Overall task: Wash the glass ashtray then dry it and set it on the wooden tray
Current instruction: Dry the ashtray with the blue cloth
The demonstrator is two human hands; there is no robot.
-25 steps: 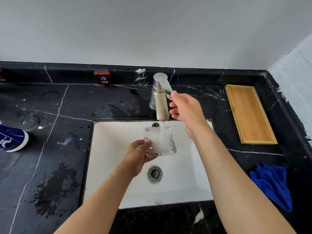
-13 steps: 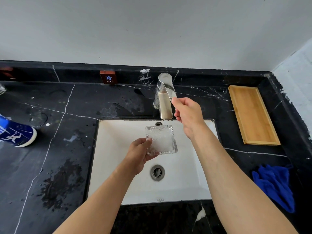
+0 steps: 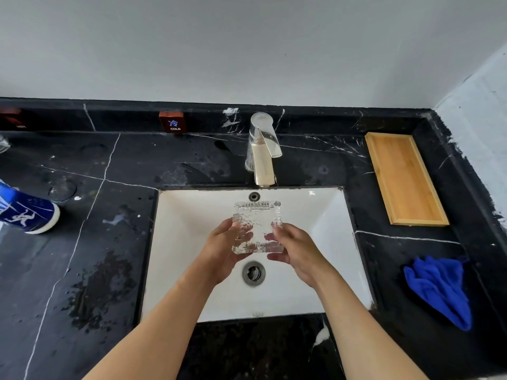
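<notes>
The square, textured glass ashtray (image 3: 258, 226) hangs over the white sink (image 3: 329, 215), tilted so its inside faces me. My left hand (image 3: 223, 249) grips its left side and my right hand (image 3: 295, 249) grips its lower right corner. No water runs from the chrome tap (image 3: 262, 152) behind it. The wooden tray (image 3: 404, 178) lies bare on the black counter at the right, beside the wall. A crumpled blue cloth (image 3: 439, 289) sits on the counter nearer to me on the right.
The sink drain (image 3: 253, 272) lies under the hands. A blue and white container (image 3: 26, 212) stands on the wet black marble counter (image 3: 90, 270) at the left edge. A red COLD label (image 3: 172, 122) is on the back ledge.
My right hand left the tap lever and came down onto the ashtray. The water stopped running. The ashtray tipped up toward me, now held by both hands.
</notes>
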